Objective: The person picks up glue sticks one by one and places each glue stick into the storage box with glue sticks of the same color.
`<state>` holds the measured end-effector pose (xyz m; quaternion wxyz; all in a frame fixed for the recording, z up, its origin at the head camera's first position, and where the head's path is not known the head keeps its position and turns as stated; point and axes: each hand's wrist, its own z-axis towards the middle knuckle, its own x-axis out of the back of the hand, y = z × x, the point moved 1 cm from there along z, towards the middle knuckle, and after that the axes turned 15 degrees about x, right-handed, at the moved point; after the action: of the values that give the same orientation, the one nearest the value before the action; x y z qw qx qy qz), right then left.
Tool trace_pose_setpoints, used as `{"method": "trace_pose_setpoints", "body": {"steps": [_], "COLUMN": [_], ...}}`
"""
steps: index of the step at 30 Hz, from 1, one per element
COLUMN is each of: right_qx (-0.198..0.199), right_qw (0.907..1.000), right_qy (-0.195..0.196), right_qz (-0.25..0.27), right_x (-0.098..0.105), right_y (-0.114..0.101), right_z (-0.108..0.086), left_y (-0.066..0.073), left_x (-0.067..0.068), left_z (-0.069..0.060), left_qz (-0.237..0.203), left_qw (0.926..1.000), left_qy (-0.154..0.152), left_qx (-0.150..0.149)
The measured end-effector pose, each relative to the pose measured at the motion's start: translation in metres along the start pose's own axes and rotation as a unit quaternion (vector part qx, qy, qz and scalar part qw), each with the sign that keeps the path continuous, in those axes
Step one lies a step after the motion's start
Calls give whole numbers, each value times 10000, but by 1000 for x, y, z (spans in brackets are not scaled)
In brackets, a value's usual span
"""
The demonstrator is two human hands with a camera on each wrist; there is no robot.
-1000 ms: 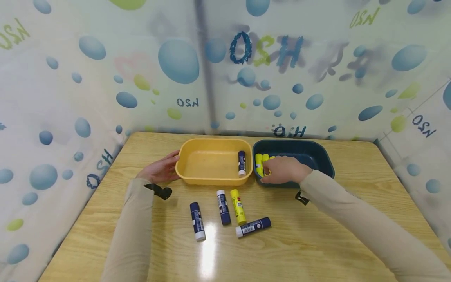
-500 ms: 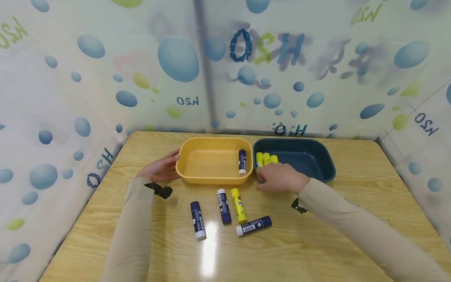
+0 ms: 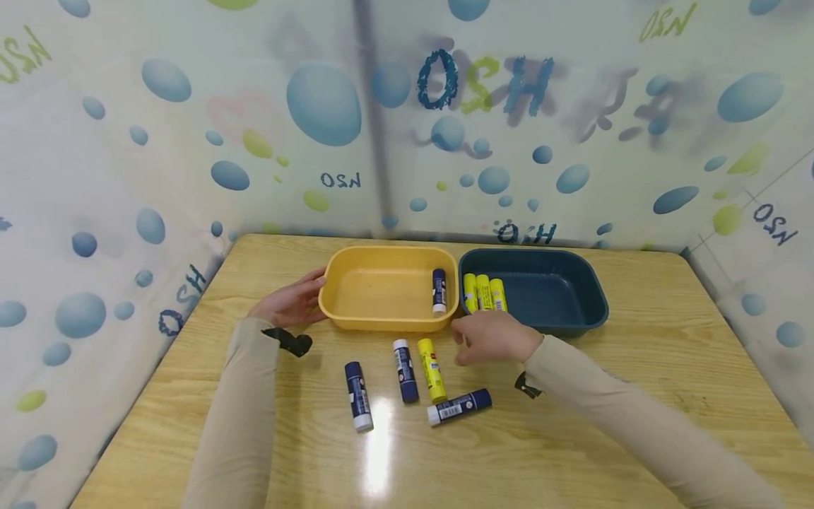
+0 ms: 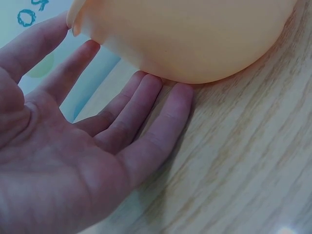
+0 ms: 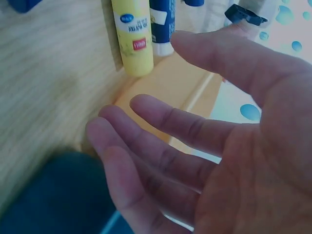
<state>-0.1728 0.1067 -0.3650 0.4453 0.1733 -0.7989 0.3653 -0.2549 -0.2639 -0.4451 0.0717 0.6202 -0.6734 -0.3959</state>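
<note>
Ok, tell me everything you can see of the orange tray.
The orange tray is a shallow, smooth, plastic-looking rectangle with rounded corners and a rim. It sits upright on the wood-grain table, left of the dark teal tray; whether they touch is unclear. Inside, one navy glue stick lies at its right end. The left grip touches its left end.

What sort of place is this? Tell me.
Probably a small makeshift work booth: bubble-printed wall coverings rise behind and beside a wooden table bearing a yellow tray and a dark tray.
</note>
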Motion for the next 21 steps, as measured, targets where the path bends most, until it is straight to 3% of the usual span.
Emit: {"method": "trace_pose_setpoints", "body": {"steps": [5, 12, 21], "right_qx": [97, 209, -112], "right_qw": [9998, 9998, 9995], "right_qy": [-58, -42, -101], "right_qz": [159, -50, 276], "right_x": [-9, -18, -27], "right_y": [-3, -5, -8], "right_z": [8, 17, 26], "left_y": [0, 0, 0], "left_x": [0, 0, 0], "left_z": [-1, 0, -1], "left_qz": [-17, -124, -192], "left_qw": [10000, 9999, 9998], "left_qy": [-20, -56, -5], "left_qx": [5, 36, 22]}}
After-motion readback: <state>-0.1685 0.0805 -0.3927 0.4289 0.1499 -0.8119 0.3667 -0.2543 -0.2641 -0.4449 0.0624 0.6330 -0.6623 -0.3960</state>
